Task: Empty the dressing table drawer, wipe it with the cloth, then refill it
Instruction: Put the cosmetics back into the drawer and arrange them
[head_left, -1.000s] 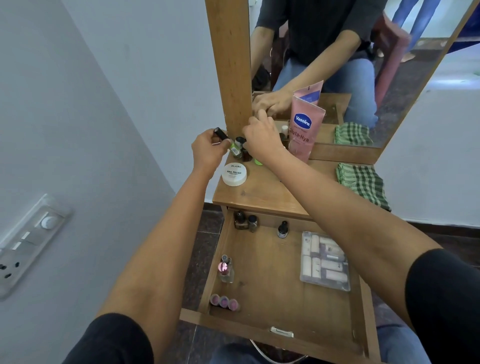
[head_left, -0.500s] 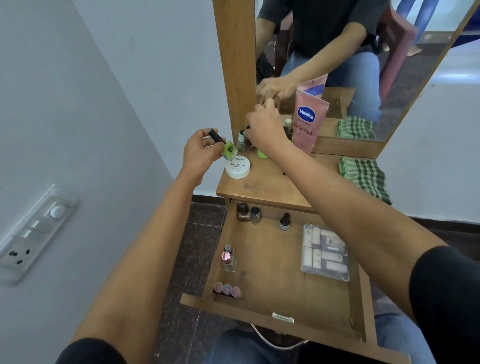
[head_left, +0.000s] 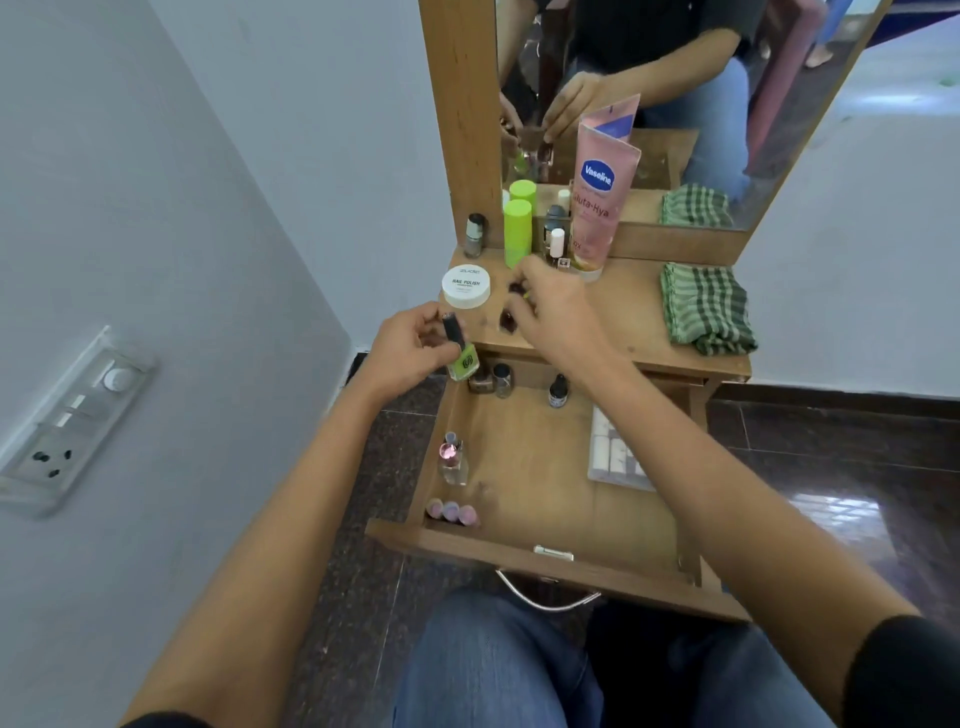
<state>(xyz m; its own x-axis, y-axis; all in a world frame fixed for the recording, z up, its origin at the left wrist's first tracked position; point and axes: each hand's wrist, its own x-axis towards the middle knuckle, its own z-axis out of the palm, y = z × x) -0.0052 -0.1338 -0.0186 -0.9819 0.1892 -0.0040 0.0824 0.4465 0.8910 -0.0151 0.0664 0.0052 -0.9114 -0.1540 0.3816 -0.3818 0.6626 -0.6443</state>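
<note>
Both hands pulled back from mirror (head_left: 779, 130); left hand (head_left: 410, 349) grips green polish bottle (head_left: 461, 358), right hand (head_left: 553, 312) pinches small dark bottle (head_left: 507, 320).

- Bright, even, diffuse light; no hard shadows, only faint soft ones on the bench (head_left: 623, 317).
- Glare: pale window-like patch on the polished floor (head_left: 831, 512), right side.
- Motion blur: right hand (head_left: 558, 317) and the dark bottles (head_left: 508, 319) it pinches are smeared; tube (head_left: 597, 202) lettering is sharp.
- Wide-angle bowing at the edges; switch plate (head_left: 72, 421) skewed.
</note>
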